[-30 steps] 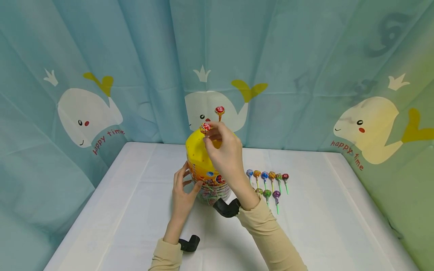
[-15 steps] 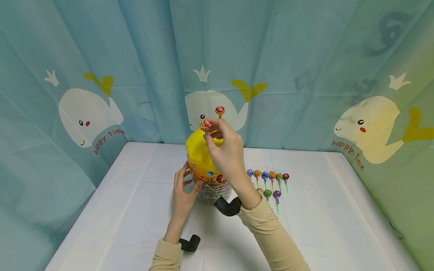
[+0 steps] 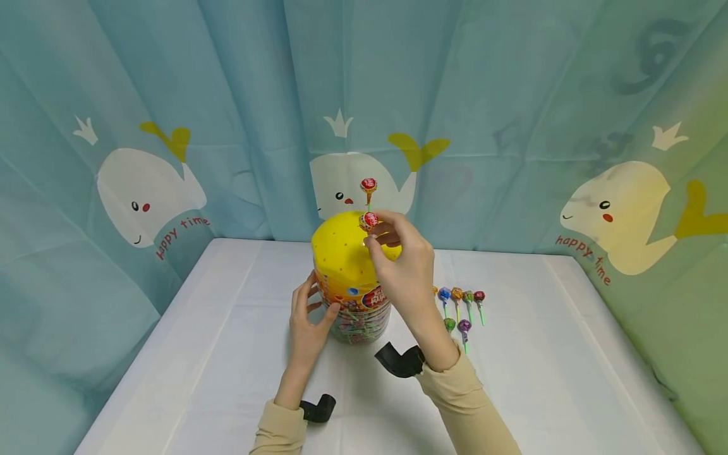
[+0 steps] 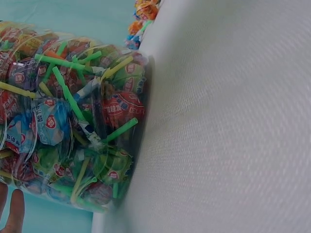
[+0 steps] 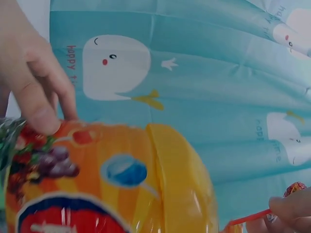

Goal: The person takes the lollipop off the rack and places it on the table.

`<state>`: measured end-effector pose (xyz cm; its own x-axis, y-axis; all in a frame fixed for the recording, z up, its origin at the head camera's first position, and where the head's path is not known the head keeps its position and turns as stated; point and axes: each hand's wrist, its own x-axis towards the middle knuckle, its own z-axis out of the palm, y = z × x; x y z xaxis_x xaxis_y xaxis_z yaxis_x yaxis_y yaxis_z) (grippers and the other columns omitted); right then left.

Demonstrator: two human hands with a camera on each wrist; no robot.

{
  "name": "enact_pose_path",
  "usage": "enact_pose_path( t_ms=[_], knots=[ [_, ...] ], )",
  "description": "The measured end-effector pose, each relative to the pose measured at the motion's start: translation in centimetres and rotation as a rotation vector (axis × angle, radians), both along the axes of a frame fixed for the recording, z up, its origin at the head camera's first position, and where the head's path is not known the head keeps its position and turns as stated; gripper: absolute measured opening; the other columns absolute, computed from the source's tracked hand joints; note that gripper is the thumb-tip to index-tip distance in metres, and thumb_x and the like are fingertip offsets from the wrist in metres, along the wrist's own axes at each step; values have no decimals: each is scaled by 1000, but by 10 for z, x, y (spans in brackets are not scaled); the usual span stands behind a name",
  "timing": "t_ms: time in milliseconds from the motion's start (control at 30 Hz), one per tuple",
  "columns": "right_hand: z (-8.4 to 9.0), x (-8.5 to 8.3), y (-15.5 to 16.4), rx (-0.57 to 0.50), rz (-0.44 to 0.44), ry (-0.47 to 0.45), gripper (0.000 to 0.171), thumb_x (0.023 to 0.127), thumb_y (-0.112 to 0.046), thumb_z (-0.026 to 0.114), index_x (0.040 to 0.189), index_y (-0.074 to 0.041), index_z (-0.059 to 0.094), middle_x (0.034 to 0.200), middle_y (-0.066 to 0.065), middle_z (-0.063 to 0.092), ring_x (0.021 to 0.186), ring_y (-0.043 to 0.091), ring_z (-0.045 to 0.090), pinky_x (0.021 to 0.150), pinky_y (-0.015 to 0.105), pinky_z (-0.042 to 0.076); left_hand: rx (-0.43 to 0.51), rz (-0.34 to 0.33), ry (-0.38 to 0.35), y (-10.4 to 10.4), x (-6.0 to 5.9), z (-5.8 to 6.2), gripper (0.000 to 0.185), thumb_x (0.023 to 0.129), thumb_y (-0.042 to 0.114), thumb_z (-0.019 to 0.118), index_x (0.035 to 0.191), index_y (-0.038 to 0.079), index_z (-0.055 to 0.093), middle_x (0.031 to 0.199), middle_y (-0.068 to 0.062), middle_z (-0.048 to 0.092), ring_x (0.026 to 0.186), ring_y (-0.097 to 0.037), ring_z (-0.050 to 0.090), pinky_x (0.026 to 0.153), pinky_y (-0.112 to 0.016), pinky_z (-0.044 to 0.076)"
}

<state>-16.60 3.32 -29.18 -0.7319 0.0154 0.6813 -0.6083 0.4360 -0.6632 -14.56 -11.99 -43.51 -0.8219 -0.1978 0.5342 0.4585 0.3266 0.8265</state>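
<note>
A clear plastic jar [image 3: 359, 323] of wrapped lollipops stands upright, with an orange printed band and a yellow lid [image 3: 335, 249] dotted with small holes. My left hand [image 3: 307, 325] holds the jar's left side, thumb in front and fingers behind. Over the lid, my right hand [image 3: 406, 268] pinches a lollipop [image 3: 368, 221] with a red and yellow wrapper, just below its head. In the right wrist view its red stick [image 5: 250, 217] points down at the lid; whether the tip touches cannot be told. Another red-topped lollipop [image 3: 369, 185] stands upright at the lid's back.
Right of the jar, several lollipops lie in rows on the white-covered table [image 3: 540, 354], including a blue one [image 3: 444, 294] and a purple one [image 3: 464, 326]. My right forearm hides part of the rows. A blue curtain [image 3: 256, 126] with whale prints hangs behind.
My right hand has shifted right and slightly down with the lollipop, from the lid's left side to in front of the standing lollipop. My left hand has stayed on the jar.
</note>
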Motion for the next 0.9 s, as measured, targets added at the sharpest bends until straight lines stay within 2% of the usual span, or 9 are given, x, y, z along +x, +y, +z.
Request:
enact_pose_path(
  t_ms=[400, 667, 900],
  knots=[
    [-20, 11, 32, -39, -109, -84, 31, 83, -1, 69, 114, -7, 66, 92, 9, 71, 80, 22, 66, 77, 33, 51, 12, -13, -15, 0, 0, -1, 69, 83, 4, 68, 144, -2, 38, 130, -30, 45, 117, -43, 47, 87, -56, 47],
    [-38, 17, 47, -70, -166, -152, 31, 81, 2, 70, 110, -8, 67, 88, 7, 70, 76, 20, 64, 71, 18, 50, 14, -20, -16, 0, 0, -1, 69, 84, 6, 68, 145, -1, 37, 132, -30, 44, 118, -43, 46, 88, -58, 46],
    [-60, 21, 60, -62, -200, -173, 32, 81, 2, 71, 111, -8, 68, 86, 7, 70, 75, 20, 65, 72, 17, 50, 10, -17, -14, 0, 0, -1, 69, 83, 6, 69, 145, -1, 37, 132, -29, 44, 118, -41, 47, 88, -56, 46]
  ],
)
